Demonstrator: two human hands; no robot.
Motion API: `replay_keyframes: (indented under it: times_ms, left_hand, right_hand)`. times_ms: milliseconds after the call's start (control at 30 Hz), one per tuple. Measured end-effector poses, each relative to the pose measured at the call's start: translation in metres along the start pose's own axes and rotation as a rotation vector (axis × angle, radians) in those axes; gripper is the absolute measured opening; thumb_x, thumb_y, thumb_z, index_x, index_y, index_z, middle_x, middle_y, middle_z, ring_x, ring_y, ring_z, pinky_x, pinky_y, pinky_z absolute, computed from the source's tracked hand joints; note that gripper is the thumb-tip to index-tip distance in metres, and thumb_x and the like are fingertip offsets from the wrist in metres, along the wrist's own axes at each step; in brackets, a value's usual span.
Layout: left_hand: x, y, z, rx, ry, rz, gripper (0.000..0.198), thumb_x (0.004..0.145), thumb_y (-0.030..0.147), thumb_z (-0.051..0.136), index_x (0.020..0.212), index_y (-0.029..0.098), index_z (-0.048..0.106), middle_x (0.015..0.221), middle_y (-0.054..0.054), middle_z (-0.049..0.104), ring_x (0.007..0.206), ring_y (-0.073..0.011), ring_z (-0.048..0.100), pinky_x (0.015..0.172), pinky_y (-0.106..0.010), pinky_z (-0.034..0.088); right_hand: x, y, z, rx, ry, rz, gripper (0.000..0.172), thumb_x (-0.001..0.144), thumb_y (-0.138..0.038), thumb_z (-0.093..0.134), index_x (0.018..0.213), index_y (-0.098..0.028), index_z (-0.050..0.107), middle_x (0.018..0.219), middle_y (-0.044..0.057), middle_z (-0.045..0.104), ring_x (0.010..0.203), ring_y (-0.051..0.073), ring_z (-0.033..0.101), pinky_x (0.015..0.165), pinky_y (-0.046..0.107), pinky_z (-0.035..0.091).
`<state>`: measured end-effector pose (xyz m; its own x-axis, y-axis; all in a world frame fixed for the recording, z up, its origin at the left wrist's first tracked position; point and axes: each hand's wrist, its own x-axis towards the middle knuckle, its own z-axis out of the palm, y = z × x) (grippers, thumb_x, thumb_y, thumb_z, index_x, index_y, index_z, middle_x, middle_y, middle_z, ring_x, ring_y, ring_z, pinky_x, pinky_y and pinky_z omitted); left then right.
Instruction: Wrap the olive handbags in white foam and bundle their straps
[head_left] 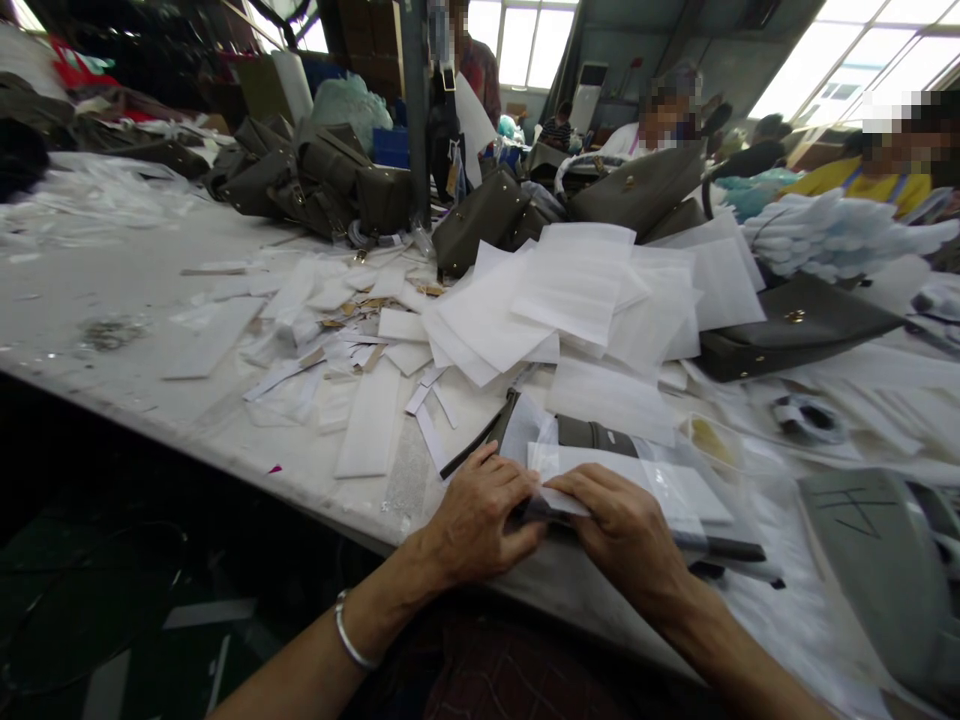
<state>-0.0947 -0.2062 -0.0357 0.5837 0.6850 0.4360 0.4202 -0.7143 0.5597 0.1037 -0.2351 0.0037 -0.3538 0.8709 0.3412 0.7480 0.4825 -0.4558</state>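
Right in front of me at the table edge lies a dark olive bag (592, 436), partly wrapped in clear plastic, with a white foam sheet (667, 482) on it. My left hand (487, 510) is closed at the bag's left end, its fingers bent over the near edge. Beside it my right hand (619, 510) pinches the edge of the white foam sheet, thumb underneath. Between the two hands the dark edge of the bag shows only in part. A dark strap (480, 440) sticks out on the left, and a dark rod-like edge (735, 550) on the right.
White foam sheets (570, 280) lie piled behind my hands. Several olive handbags (645, 190) stand along the back, and another bag (795, 325) lies to the right. Paper scraps (352, 340) cover the table's left. A grey machine (877, 570) stands at right. People sit across the table.
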Motion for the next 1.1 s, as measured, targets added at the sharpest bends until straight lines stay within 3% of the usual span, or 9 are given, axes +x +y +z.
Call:
replay_keyframes:
  times_ms: [100, 200, 333, 433, 567, 733, 900, 1100]
  left_hand:
    - [0.004, 0.006, 0.008, 0.012, 0.099, -0.082, 0.021, 0.083, 0.033, 0.07, 0.098, 0.021, 0.061, 0.092, -0.001, 0.067, 0.094, -0.0202, 0.062, 0.11, -0.048, 0.033]
    - [0.008, 0.009, 0.02, 0.047, 0.219, -0.135, 0.008, 0.088, 0.025, 0.063, 0.082, 0.02, 0.06, 0.078, 0.001, 0.064, 0.081, -0.0173, 0.061, 0.106, -0.047, 0.037]
    - [0.015, 0.008, 0.029, 0.116, 0.294, -0.155, 0.015, 0.086, 0.016, 0.056, 0.072, 0.019, 0.055, 0.069, 0.002, 0.059, 0.071, -0.0152, 0.057, 0.101, -0.046, 0.041]
    - [0.019, 0.006, 0.03, 0.194, 0.309, -0.163, 0.016, 0.085, 0.015, 0.056, 0.07, 0.019, 0.052, 0.066, 0.002, 0.056, 0.068, -0.0155, 0.056, 0.097, -0.045, 0.045]
    - [0.021, 0.007, 0.027, 0.283, 0.281, -0.119, 0.01, 0.089, 0.018, 0.054, 0.079, 0.018, 0.055, 0.074, -0.001, 0.06, 0.074, -0.0177, 0.06, 0.093, -0.043, 0.049]
    - [0.015, 0.019, 0.027, 0.357, 0.268, 0.125, 0.011, 0.094, 0.016, 0.05, 0.1, 0.017, 0.06, 0.106, -0.006, 0.068, 0.109, -0.0201, 0.061, 0.11, -0.044, 0.038]
    - [0.005, 0.025, 0.035, 0.359, 0.159, 0.085, 0.03, 0.096, 0.029, 0.052, 0.12, 0.012, 0.057, 0.112, -0.01, 0.067, 0.107, -0.0229, 0.062, 0.1, -0.043, 0.045]
    - [0.005, 0.021, 0.038, 0.418, 0.22, 0.124, 0.028, 0.099, 0.025, 0.042, 0.117, 0.014, 0.06, 0.113, -0.008, 0.068, 0.107, -0.0224, 0.062, 0.096, -0.041, 0.045]
  right_hand:
    - [0.015, 0.009, 0.0, -0.097, 0.0, 0.055, 0.02, 0.093, -0.023, 0.054, 0.083, -0.022, 0.071, 0.081, 0.004, 0.064, 0.078, 0.019, 0.06, 0.073, 0.031, 0.047]
    - [0.026, 0.019, 0.004, -0.104, -0.035, 0.093, 0.02, 0.092, -0.026, 0.058, 0.076, -0.022, 0.069, 0.079, 0.003, 0.062, 0.077, 0.018, 0.058, 0.072, 0.031, 0.045]
    - [0.035, 0.027, 0.007, -0.073, -0.171, 0.198, 0.019, 0.09, -0.024, 0.06, 0.072, -0.021, 0.066, 0.077, 0.001, 0.061, 0.073, 0.017, 0.058, 0.07, 0.03, 0.043]
    - [0.039, 0.029, 0.006, -0.048, -0.194, 0.286, 0.016, 0.087, -0.023, 0.062, 0.071, -0.02, 0.063, 0.077, -0.001, 0.061, 0.074, 0.017, 0.058, 0.07, 0.03, 0.041]
    - [0.042, 0.033, 0.005, -0.018, -0.192, 0.342, 0.015, 0.084, -0.022, 0.063, 0.07, -0.019, 0.059, 0.076, 0.0, 0.061, 0.074, 0.017, 0.057, 0.068, 0.029, 0.04]
    - [0.044, 0.038, 0.007, -0.014, -0.231, 0.363, 0.014, 0.085, -0.023, 0.058, 0.071, -0.019, 0.06, 0.075, 0.001, 0.061, 0.07, 0.016, 0.055, 0.065, 0.028, 0.038]
    - [0.05, 0.04, 0.008, -0.046, -0.247, 0.413, 0.009, 0.08, -0.021, 0.064, 0.071, -0.019, 0.062, 0.075, 0.0, 0.062, 0.069, 0.015, 0.055, 0.063, 0.027, 0.036]
    - [0.058, 0.039, 0.003, -0.092, -0.168, 0.41, 0.01, 0.08, -0.019, 0.068, 0.072, -0.019, 0.064, 0.079, 0.001, 0.064, 0.073, 0.016, 0.057, 0.066, 0.027, 0.038]
